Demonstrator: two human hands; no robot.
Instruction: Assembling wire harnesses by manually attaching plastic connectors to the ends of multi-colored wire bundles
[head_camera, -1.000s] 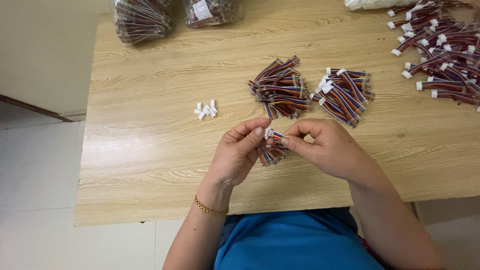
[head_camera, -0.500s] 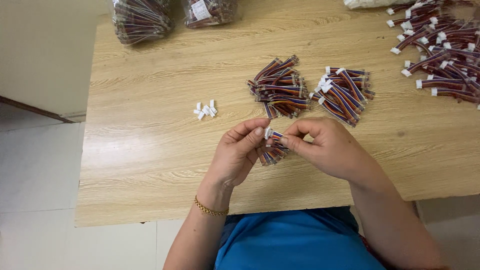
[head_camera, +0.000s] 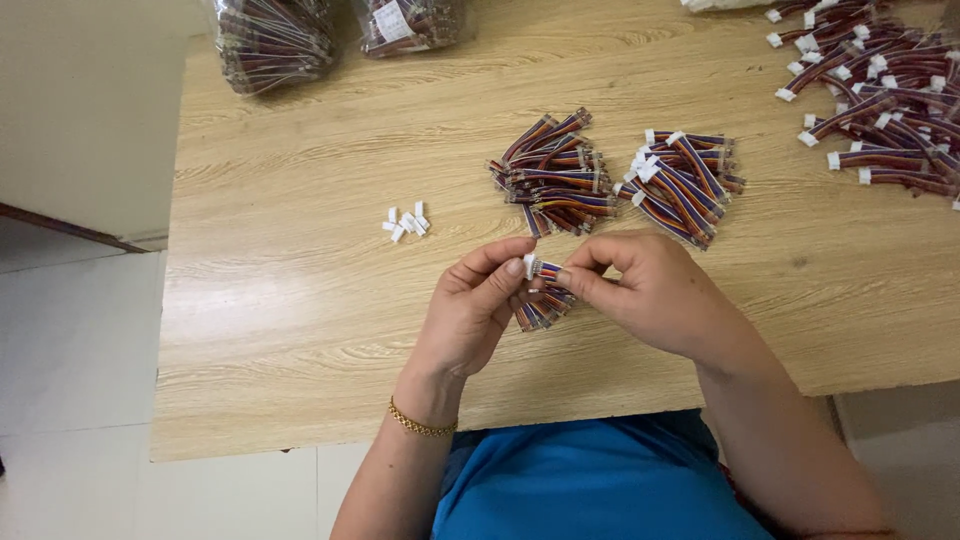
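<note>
- Head view, and both hands meet over the middle of the desk (head_camera: 300, 330), close to its near edge.
- Left hand (head_camera: 470, 315): grip pinched, thumb and forefinger clamped on the white connector (head_camera: 529, 266) at the end of a short wire lead (head_camera: 548, 272).
- Right hand (head_camera: 655, 295): grip also pinched, fingertips closed on that same lead just beside the connector, so the two hands almost touch.
- Under the fingers, a small bundle of striped wires (head_camera: 538, 308) sits tucked between the palms; whether it rests on the wood or hangs from the left hand, I cannot tell.
- A gold bracelet (head_camera: 420, 424) circles the left wrist, and a blue shirt (head_camera: 600, 480) fills the bottom of the view.
- Just beyond the hands lie two heaps of the same red, blue and orange leads: one heap (head_camera: 552, 178) with bare ends showing, and beside it to the right a heap (head_camera: 682, 182) with white plugs fitted.
- Off to the left, well apart from the hands, a little cluster of loose white connectors (head_camera: 406, 223) lies on the wood.
- Far right corner: a big spread pile of finished leads (head_camera: 880, 90) with white ends.
- Far edge, top left: two clear plastic bags (head_camera: 275, 40) stuffed with more wires.
- Pale floor tiles (head_camera: 70, 350) show to the left of the desk.
</note>
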